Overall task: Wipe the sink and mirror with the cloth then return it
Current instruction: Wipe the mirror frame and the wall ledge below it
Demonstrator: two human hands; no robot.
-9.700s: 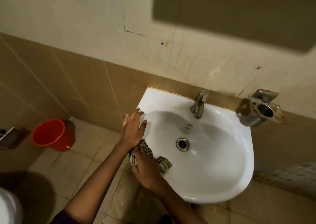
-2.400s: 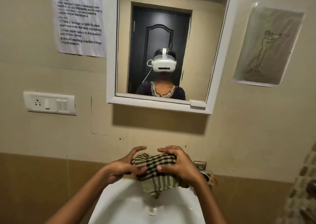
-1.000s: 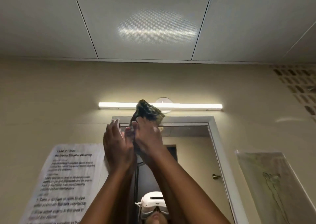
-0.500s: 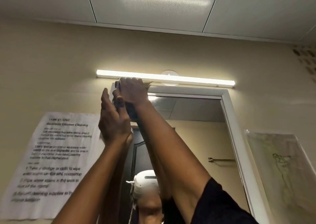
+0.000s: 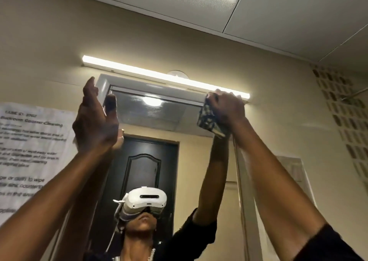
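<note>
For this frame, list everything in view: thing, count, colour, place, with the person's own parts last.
mirror: one, white frame, on the wall, centre
cloth: one, checked dark and pale, at the mirror's top right corner
tube light: one, lit, just above the mirror
printed sheet: one, white, wall left of the mirror
drawing: one, pale paper, wall right of the mirror
vent block: one patch, beige, far right wall
door: one, black, seen as a reflection
left hand: open, at the mirror's top left corner
right hand: shut on the cloth
</note>
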